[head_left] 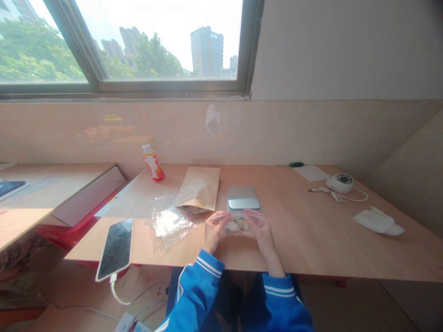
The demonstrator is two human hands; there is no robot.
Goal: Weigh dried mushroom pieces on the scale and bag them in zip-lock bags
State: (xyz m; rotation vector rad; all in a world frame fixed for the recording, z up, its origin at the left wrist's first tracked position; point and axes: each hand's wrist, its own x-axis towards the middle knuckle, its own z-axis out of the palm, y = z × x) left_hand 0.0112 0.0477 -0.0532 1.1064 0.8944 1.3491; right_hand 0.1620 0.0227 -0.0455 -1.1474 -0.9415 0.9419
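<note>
Blue sleeves (204, 283) with white stripes come closest, reaching in from 6 o'clock over the edge of the bench (311, 244). Both hands are closed in a pinch on a small clear bag (237, 225) with pale pieces inside, too blurred to name: the left hand (217, 226) at its 9 o'clock side, the right hand (259, 228) at its 3 o'clock. Whether the bag touches the bench I cannot tell.

By my reading, the step in hand is handling the bag's top edge; the next move calls for an even pinch on both sides. From the bag, a flat silver scale (243, 198) sits just beyond at 12 o'clock, a brown paper pouch (202, 184) near 11, and loose plastic bags (173, 226) at 9.
</note>
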